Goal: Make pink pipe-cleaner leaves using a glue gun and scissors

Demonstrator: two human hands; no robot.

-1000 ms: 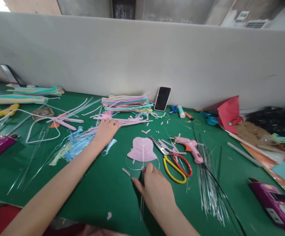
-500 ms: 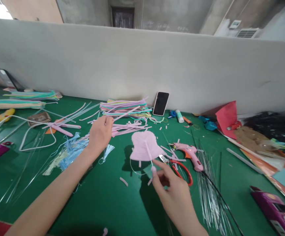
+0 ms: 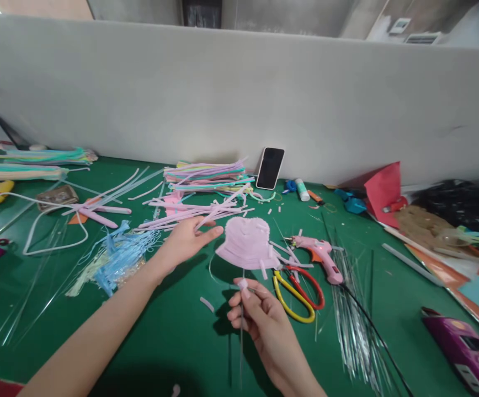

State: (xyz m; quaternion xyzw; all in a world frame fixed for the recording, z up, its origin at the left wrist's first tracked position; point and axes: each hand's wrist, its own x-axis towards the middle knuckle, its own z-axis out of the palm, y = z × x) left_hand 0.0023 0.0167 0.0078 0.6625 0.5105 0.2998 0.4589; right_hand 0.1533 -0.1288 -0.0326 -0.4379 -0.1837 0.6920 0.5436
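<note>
My right hand [image 3: 262, 317] pinches a thin wire stem [image 3: 241, 342] between thumb and fingers, upright over the table. On top of the stem is a flat, fuzzy pink shape made of rows of pipe cleaner [image 3: 245, 242], wavy along its top. Left of that shape, my left hand [image 3: 192, 240] has its fingers closed around the lower end of a pink pipe cleaner [image 3: 227, 205], which slants up and right over a loose pile of pink pipe cleaners [image 3: 160, 223]. The left fingertips are partly hidden behind the hand.
Scissors with red and yellow handles [image 3: 295, 309] lie beside my right hand, near a pink glue gun [image 3: 318, 253] and a bundle of wires [image 3: 351, 331]. Blue tassels [image 3: 126, 253] are at left. A phone [image 3: 270, 168] leans on the partition [image 3: 239, 99].
My left hand has come down and right, nearer the pink shape. My right hand has turned the shape, moving slightly left and down. The scissors' yellow handle now shows.
</note>
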